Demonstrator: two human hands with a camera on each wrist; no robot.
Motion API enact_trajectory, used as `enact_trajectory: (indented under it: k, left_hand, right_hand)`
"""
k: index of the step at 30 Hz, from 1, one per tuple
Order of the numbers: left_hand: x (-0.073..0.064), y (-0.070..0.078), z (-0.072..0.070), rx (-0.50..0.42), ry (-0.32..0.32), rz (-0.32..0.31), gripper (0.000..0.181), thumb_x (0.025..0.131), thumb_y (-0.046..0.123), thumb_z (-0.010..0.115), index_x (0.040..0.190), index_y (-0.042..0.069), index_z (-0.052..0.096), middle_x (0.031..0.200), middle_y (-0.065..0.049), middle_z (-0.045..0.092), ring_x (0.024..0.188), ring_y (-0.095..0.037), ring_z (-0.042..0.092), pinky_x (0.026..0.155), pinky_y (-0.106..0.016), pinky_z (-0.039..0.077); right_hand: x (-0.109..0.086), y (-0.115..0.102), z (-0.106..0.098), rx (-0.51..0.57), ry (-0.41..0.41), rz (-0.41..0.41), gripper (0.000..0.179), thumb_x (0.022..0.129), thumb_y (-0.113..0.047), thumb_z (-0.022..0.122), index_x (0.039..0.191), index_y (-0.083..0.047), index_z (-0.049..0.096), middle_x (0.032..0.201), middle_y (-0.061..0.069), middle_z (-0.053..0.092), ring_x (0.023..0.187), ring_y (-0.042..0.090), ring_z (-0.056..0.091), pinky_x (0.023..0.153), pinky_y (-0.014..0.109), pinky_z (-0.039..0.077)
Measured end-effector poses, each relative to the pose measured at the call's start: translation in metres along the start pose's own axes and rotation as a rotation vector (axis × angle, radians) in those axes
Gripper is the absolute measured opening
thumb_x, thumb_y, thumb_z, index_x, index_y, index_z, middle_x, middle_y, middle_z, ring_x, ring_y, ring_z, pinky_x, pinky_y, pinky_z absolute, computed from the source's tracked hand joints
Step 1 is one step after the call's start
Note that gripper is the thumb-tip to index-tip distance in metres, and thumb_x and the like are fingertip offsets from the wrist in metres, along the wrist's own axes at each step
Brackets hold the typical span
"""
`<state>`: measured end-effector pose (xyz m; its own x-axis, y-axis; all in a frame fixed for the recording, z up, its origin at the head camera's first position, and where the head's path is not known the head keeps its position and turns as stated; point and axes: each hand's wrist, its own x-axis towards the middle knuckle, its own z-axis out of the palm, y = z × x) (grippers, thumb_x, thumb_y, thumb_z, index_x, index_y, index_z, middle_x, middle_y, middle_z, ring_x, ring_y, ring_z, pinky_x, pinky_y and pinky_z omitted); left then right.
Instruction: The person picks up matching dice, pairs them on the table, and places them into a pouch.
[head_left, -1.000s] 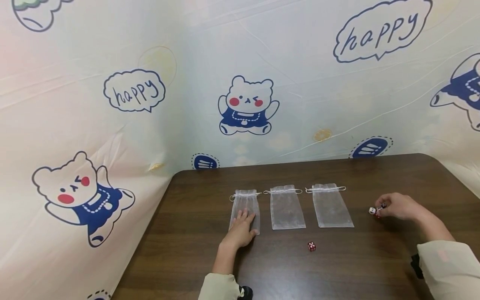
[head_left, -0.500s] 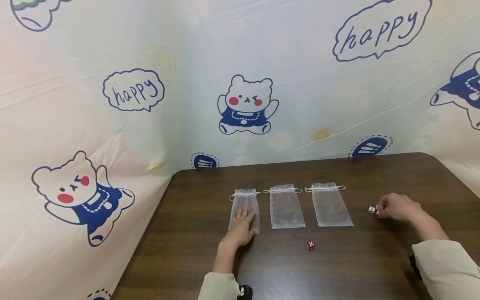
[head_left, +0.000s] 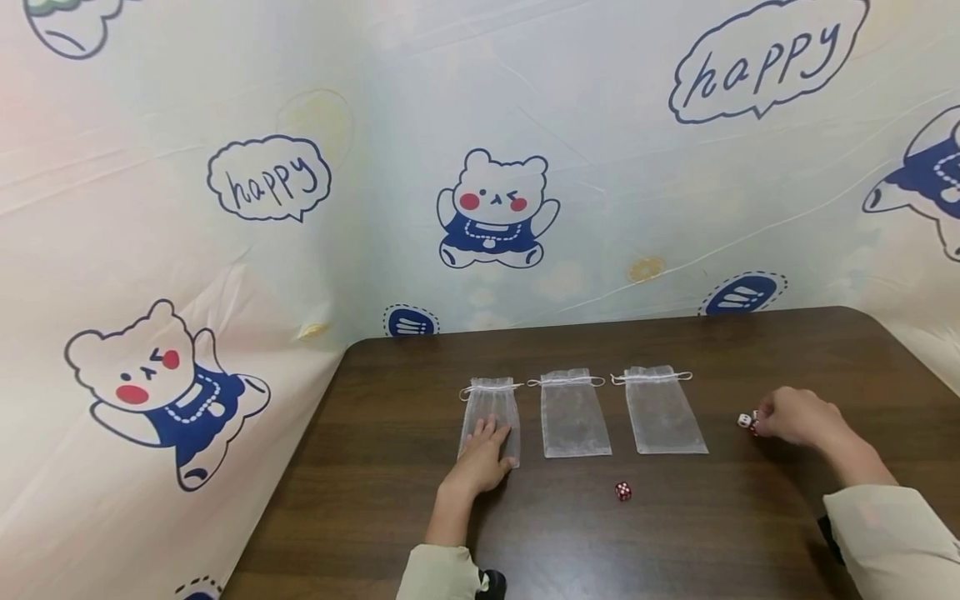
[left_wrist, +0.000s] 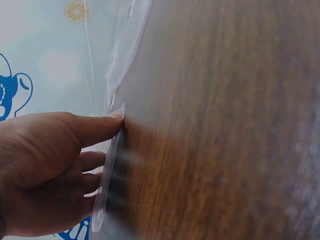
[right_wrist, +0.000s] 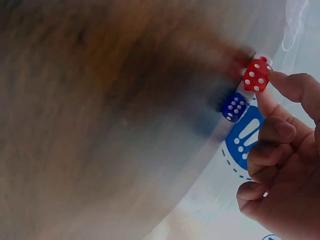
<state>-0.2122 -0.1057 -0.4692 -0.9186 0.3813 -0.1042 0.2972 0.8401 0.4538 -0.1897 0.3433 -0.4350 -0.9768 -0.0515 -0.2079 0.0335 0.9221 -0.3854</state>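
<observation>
Here, left and right hands (head_left: 480, 461) (head_left: 799, 414) touch a bag (head_left: 492, 402) and red die (right_wrist: 256, 76).

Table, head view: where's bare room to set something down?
Bare: table left of the left bag, and between the lone red die and the right sleeve. Crowded: narrow gaps either side of the middle bag, the left bag under the left hand, and the dice cluster at the right hand.

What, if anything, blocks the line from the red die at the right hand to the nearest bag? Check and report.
The white die sits beside the red die at the right hand, on the side toward the nearest bag. Past it, nothing visible stands in the way.
</observation>
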Motion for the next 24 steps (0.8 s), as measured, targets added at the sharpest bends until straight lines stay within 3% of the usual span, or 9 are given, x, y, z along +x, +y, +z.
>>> enact_trajectory:
  k: [10, 19, 24]
  left_hand:
    - [0.000, -0.001, 0.000, 0.003, 0.001, 0.001, 0.053, 0.088, 0.017, 0.062, 0.134, 0.000, 0.044, 0.144, -0.027, 0.025, 0.134, -0.041, 0.017, 0.106, -0.052, 0.017]
    - [0.001, -0.001, 0.000, -0.005, 0.002, -0.008, 0.053, 0.088, 0.016, 0.063, 0.135, 0.000, 0.044, 0.145, -0.027, 0.025, 0.135, -0.041, 0.016, 0.106, -0.052, 0.017]
    - [0.001, -0.001, 0.000, -0.013, 0.004, -0.008, 0.053, 0.087, 0.016, 0.063, 0.135, 0.001, 0.045, 0.145, -0.026, 0.025, 0.135, -0.040, 0.016, 0.106, -0.052, 0.016]
  right_hand:
    - [-0.003, -0.016, -0.001, -0.022, 0.047, -0.060, 0.012, 0.078, -0.021, 0.067, 0.071, -0.013, 0.062, 0.064, -0.001, 0.050, 0.061, 0.018, 0.045, 0.054, 0.035, 0.032]
    - [0.000, -0.048, 0.001, -0.039, 0.166, -0.252, 0.006, 0.075, -0.017, 0.068, 0.076, -0.013, 0.063, 0.071, -0.005, 0.059, 0.062, 0.013, 0.045, 0.059, 0.036, 0.033]
    - [-0.002, -0.073, 0.004, -0.013, 0.195, -0.334, 0.007, 0.074, -0.014, 0.070, 0.077, -0.012, 0.064, 0.066, -0.007, 0.056, 0.058, 0.010, 0.043, 0.058, 0.033, 0.033]
